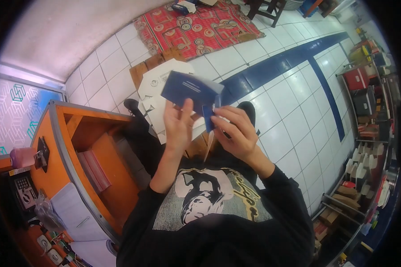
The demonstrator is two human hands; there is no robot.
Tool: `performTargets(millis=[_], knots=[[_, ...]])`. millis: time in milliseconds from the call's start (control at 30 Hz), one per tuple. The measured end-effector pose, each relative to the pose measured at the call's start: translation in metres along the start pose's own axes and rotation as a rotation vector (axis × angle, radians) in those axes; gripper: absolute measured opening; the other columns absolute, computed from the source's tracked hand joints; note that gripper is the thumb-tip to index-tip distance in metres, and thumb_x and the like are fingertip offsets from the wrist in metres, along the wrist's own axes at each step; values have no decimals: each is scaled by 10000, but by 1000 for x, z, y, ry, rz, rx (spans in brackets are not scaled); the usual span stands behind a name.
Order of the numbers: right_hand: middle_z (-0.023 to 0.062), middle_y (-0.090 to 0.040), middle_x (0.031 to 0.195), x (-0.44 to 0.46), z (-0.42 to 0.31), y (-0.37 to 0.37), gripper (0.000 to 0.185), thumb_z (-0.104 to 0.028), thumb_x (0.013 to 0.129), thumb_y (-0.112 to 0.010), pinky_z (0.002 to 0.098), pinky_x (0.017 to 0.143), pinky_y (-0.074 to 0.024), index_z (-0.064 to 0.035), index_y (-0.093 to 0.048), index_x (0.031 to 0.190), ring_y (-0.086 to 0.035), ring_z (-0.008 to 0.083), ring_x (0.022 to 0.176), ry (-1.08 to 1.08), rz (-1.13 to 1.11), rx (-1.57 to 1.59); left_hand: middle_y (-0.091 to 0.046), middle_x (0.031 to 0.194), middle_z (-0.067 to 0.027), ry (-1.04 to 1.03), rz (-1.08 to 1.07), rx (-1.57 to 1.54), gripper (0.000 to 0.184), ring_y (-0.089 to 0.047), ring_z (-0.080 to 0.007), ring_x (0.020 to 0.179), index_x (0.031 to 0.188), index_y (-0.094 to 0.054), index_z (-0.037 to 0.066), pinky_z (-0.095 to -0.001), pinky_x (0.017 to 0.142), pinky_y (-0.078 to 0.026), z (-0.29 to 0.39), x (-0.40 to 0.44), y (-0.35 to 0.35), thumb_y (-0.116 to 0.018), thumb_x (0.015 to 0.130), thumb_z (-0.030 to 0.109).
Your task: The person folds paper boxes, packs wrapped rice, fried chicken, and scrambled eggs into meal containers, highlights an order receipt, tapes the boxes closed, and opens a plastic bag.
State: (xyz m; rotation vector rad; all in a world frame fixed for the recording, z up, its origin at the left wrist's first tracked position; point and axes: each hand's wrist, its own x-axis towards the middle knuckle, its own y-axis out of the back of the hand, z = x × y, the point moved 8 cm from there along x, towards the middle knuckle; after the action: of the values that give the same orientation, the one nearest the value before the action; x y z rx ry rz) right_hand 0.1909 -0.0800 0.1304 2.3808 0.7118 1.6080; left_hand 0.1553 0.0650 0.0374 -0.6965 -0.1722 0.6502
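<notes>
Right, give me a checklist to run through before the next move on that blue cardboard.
1. Left hand steadying the blue cardboard: ok, thumb on its printed face.
2. Right hand on the cardboard: ok, fingers at its right end.
3. Crease under the right fingers clean: cannot tell, partly hidden.
4. Printed wording correct: cannot tell, too small to read.
5. White cardboard close by: ok, lying beneath the held piece.

I see a blue card (189,92), pale lines printed on its broad face, partly folded, held tilted just above the frame's centre.
</notes>
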Motion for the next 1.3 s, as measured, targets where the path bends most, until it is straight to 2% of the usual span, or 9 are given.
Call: performTargets(millis=[333,500,567,700,800,900,1033,1100,1300], knots=[[97,-610,1004,6,1,-3,354,-9,600,-732,324,703,-541,16,-660,945,-600,270,890,45,-456,-62,-494,1165,-141,-292,-233,427,401,-529,-190,1079,1261,-331,-42,-279,886,-444,13,-31,-22,-444,883,-119],[110,-592,1019,7,-1,10,386,12,587,-743,308,702,-534,-4,-658,963,-600,275,896,-2,-194,8,-493,1138,-162,-409,-221,631,362,-562,-179,993,1220,-354,-53,-285,817,-474,-1,-46,-19,-455,876,-104],[113,-580,1050,3,2,10,454,4,570,-762,319,724,-529,-14,-645,1008,-591,290,916,-137,-166,44,-411,1274,-180,-480,-341,565,552,-439,-247,1219,1336,-202,-28,-355,1017,-363,-3,-53,-27,-425,844,-138],[134,-545,1162,8,14,25,700,-26,505,-818,362,816,-502,-75,-581,1162,-552,305,1027,-368,-71,-7,-422,1273,-186,-398,-421,529,560,-480,-253,1178,1358,-191,-10,-369,1004,-384,-1,-59,-31,-384,848,-139],[150,-562,1199,1,23,23,723,-15,510,-808,352,837,-502,-91,-582,1192,-569,296,1056,-411,-126,-83,-463,1260,-179,-220,-553,402,507,-524,-235,1125,1340,-279,-16,-366,975,-422,-2,-64,-45,-452,870,-93],[153,-613,1147,-12,22,9,656,15,566,-770,316,860,-506,-86,-605,1193,-617,291,1020,-461,-150,27,-627,1044,-130,-287,-297,417,243,-614,-161,938,1080,-579,-73,-261,794,-506,-3,-52,-28,-614,842,-38],[154,-552,1257,-25,30,2,619,28,613,-754,315,860,-509,-75,-595,1202,-587,261,1096,-493,-154,70,-640,1027,-108,-390,-313,409,182,-626,-163,915,1042,-610,-66,-280,769,-518,2,-50,-29,-598,866,-21],[132,-475,1339,-39,43,-10,694,-129,688,-784,323,936,-459,-78,-487,1313,-514,230,1189,-825,-16,703,-664,996,-115,-509,-127,543,214,-657,-221,878,1023,-626,-37,-306,723,-529,6,-46,-24,-666,822,24],[138,-456,1280,-40,52,-9,806,-343,767,-703,316,998,-358,-12,-294,1376,-485,203,1157,-850,311,828,-597,1086,-180,-670,-384,1123,417,-580,-349,1019,1131,-583,4,-380,877,-462,17,-51,-69,-681,784,213]])
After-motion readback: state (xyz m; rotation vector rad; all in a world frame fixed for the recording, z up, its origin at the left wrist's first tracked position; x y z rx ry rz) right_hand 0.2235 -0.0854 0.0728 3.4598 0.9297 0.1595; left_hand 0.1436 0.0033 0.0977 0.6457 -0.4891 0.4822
